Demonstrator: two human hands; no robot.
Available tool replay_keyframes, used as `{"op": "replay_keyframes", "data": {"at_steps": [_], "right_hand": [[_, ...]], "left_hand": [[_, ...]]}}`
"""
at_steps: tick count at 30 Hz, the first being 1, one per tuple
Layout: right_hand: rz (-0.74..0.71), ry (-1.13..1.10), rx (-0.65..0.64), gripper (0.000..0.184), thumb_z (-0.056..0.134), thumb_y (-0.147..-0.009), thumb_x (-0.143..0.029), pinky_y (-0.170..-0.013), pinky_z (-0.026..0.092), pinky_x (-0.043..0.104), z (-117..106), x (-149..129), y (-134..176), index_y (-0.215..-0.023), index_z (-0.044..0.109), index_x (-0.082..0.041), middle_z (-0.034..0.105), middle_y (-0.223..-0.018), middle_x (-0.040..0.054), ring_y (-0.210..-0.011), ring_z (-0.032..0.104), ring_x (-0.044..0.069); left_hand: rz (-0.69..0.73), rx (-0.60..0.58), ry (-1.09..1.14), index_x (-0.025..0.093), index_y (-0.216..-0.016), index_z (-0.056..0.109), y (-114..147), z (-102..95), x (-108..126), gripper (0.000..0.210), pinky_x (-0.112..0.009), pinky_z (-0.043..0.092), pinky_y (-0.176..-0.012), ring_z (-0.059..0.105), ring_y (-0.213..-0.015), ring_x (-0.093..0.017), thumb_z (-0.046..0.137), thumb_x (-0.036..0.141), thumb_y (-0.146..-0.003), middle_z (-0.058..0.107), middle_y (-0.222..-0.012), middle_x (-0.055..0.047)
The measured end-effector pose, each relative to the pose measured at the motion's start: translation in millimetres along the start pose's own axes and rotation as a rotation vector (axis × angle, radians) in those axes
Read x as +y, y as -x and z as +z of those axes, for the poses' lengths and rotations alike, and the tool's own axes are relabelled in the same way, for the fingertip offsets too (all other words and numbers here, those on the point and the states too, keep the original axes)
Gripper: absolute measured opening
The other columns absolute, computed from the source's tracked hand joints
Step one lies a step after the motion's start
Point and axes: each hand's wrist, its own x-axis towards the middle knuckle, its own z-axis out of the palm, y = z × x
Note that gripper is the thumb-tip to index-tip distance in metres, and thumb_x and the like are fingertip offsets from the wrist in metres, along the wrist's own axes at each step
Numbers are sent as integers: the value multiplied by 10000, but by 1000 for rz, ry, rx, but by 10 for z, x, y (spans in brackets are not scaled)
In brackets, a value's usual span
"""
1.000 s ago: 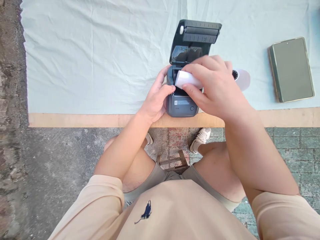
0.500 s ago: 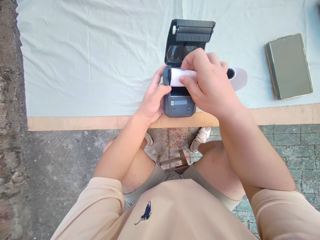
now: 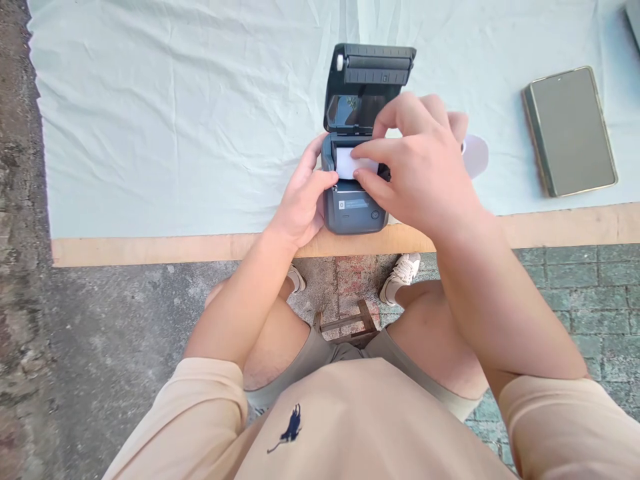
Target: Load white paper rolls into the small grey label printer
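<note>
Head view, left hand: the left hand (image 3: 306,193) is clamped around the left side of the portable label printer (image 3: 354,220), a good brace against sliding.
Right hand: apart from the left, the right hand (image 3: 425,160) has thumb and index fingertips on the paper roll (image 3: 345,165).
Paper roll: lying crosswise in the printer's open bay; best pressed down evenly, I judge, without creasing the paper.
Lid: the lid (image 3: 345,113) stands raised, and fingers should keep clear of its hinge.
Materials: smooth white paper; dark plastic housing, round-cornered; ribbed black lid edge with white gear (image 3: 340,63).
Surface: wrinkled pale cloth (image 3: 175,120) bordered by wood (image 3: 150,251).
</note>
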Motion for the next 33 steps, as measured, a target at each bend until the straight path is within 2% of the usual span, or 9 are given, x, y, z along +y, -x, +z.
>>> {"op": "replay_keyframes", "data": {"at_steps": [6,9,12,16,19,23,27,29,33], "right_hand": [[0,10,-87,100,651,-863,-304,-808,342,514,-50,71,-33,-901,741,-286,708,-1003,57,-1008,553,335],[22,-55,-78,157,694,-786,-260,-786,354,495,-12,93,-85,-926,762,-281,720,-1029,63,-978,539,328],[74,-75,-54,146,625,-789,-245,-809,366,536,13,74,-132,-831,762,-269,738,-959,59,-950,539,326],[99,-45,-30,199,522,-820,-275,-868,363,604,-10,42,-141,-839,692,-376,737,-819,23,-933,541,340],[68,-74,-13,261,519,-800,-210,-899,376,560,-75,36,-88,-942,689,-348,743,-857,2,-973,591,306],[27,-73,-14,228,551,-761,-169,-818,379,475,-146,36,20,-907,682,-285,734,-848,23,-924,617,272],[-160,-39,-98,251,531,-783,-153,-754,347,428,-121,63,106,-940,679,-282,709,-823,14,-880,608,255],[-230,-36,-143,227,547,-802,-185,-760,345,411,-90,84,134,-958,683,-277,699,-863,15,-880,603,250],[-239,-43,-135,186,631,-832,-328,-773,349,397,-44,122,160,-1000,684,-270,692,-948,30,-901,596,252]], "left_hand": [[-11,15,-18,288,-1216,517,9,0,2,465,-405,500,-1132,485,-1436,-269,654,276,-771,658,-1280,-4],[-13,29,-37,295,-1209,521,3,-2,-5,454,-385,497,-1133,477,-1444,-256,648,279,-773,663,-1269,5],[-2,28,-41,291,-1198,531,-5,-2,-10,430,-386,492,-1140,474,-1448,-254,626,272,-779,687,-1211,3],[12,20,-23,279,-1184,543,-5,6,-3,399,-387,479,-1158,466,-1456,-243,586,233,-790,691,-1232,9],[21,-11,3,258,-1169,550,-5,6,8,329,-386,484,-1154,473,-1448,-237,542,257,-840,688,-1230,-10],[24,-46,47,239,-1170,543,-17,-5,8,289,-389,482,-1154,503,-1417,-242,496,286,-888,674,-1214,-35],[31,-49,72,240,-1161,543,-31,-4,-2,292,-382,472,-1159,474,-1442,-238,474,325,-891,674,-1215,-30],[24,-44,90,237,-1152,535,-32,4,-2,282,-384,471,-1160,465,-1451,-231,442,319,-898,680,-1198,-26],[15,-23,88,236,-1140,530,-33,13,1,278,-399,481,-1152,471,-1446,-239,439,308,-886,695,-1172,-27]]}}
